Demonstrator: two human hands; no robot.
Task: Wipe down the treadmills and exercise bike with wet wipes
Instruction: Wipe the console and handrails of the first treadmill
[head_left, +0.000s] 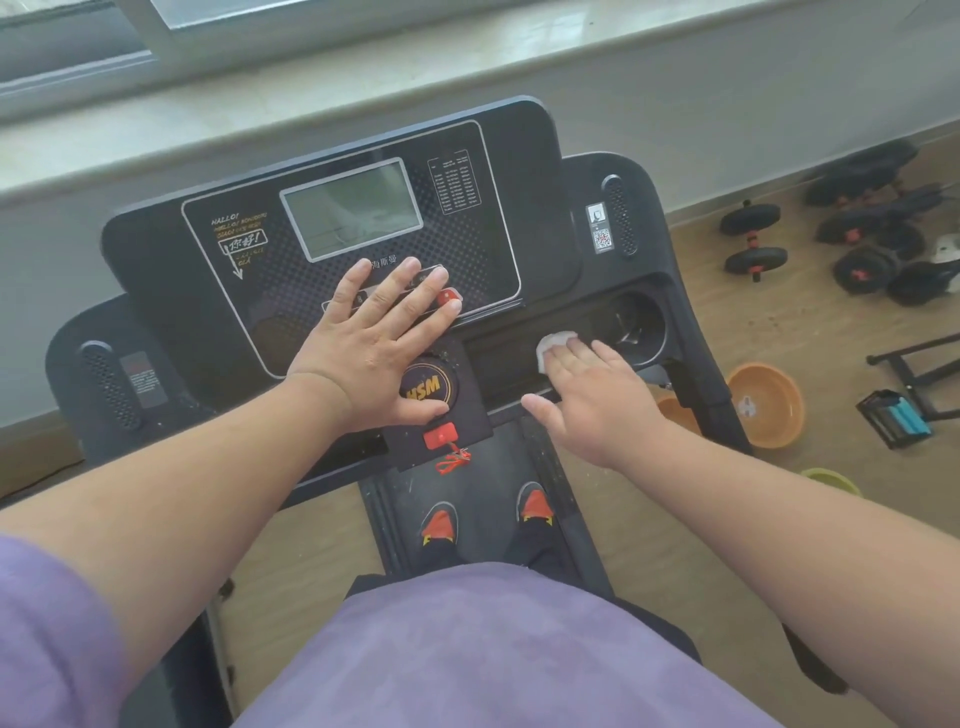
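Right hand (592, 395) pressing the wet wipe (555, 347) flat under straight fingers, right of frame centre, in the treadmill's (540, 156) tray. Tray runs sideways, cup holder (641, 325) just right of the fingertips (next stop, probably). Left hand (374, 343) spread flat on the console, holding nothing.

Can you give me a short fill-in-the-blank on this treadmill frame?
1. The right hand presses a white ____ onto the tray.
2. The left hand lies flat on the ____ panel of the treadmill.
3. The bowl on the floor is ____.
Missing: wipe; control; orange
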